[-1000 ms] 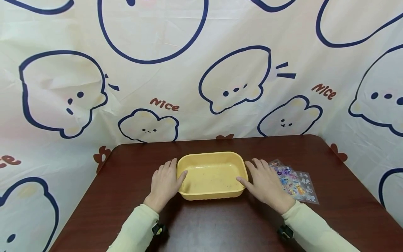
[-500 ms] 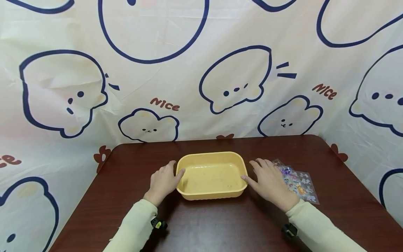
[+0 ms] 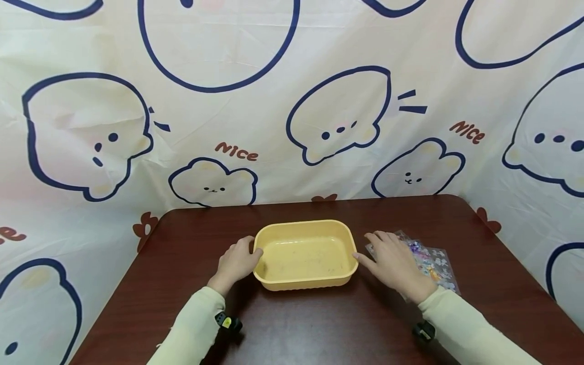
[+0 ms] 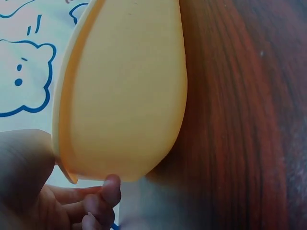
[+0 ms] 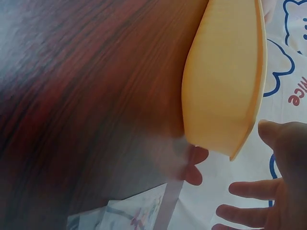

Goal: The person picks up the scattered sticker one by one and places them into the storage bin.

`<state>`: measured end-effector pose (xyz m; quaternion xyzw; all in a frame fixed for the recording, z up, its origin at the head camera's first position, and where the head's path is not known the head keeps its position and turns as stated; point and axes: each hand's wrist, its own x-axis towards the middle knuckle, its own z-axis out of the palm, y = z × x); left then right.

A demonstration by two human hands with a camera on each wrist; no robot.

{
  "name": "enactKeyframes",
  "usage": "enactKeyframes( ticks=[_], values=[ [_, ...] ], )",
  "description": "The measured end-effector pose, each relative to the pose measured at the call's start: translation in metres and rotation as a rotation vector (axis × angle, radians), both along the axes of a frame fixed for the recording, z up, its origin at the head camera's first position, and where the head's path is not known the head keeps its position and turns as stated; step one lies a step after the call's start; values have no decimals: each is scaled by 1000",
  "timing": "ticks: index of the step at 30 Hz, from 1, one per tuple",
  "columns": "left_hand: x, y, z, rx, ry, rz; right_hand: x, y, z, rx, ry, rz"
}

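A yellow rectangular plastic basin (image 3: 305,261) with rounded corners rests on the table, nothing inside it. At its left end my left hand (image 3: 234,264) holds the rim, thumb over the edge. The left wrist view shows the fingers (image 4: 112,189) bent against the outer wall. My right hand (image 3: 396,263) is spread beside the other end, its thumb tip right at the rim. In the right wrist view a narrow gap shows between that thumb (image 5: 269,130) and the basin, and the fingers are loosely extended. Clear plastic packets (image 3: 440,263) with colourful stickers lie partly under the right hand.
The dark brown wooden table (image 3: 292,329) has rounded far corners. A pale cloth (image 3: 269,116) with blue cartoon outlines hangs behind it and along both sides. Dark devices are strapped at the left wrist (image 3: 228,322) and the right wrist (image 3: 424,330).
My right hand has moved right, off the basin's rim and over the packets. The left thumb has drawn back toward the left edge. The basin stays in place.
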<state>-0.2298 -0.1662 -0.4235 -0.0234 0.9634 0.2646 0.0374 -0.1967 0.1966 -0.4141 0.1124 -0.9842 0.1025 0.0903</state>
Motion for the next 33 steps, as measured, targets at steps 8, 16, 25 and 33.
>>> enactKeyframes(
  ticks=[8, 16, 25, 33],
  values=[
    [-2, 2, 1, 48, -25, 2, -2, 9, -1, -16, -7, -11],
    [-3, 1, -1, 77, -23, 12, -5, 26, 1, 12, 2, -18],
    [-4, 1, 0, 81, -16, 14, -10, 54, 7, 24, -1, -8],
    [-3, 0, -1, 88, -26, 13, -13, 75, 7, 14, -81, -10]
  ],
)
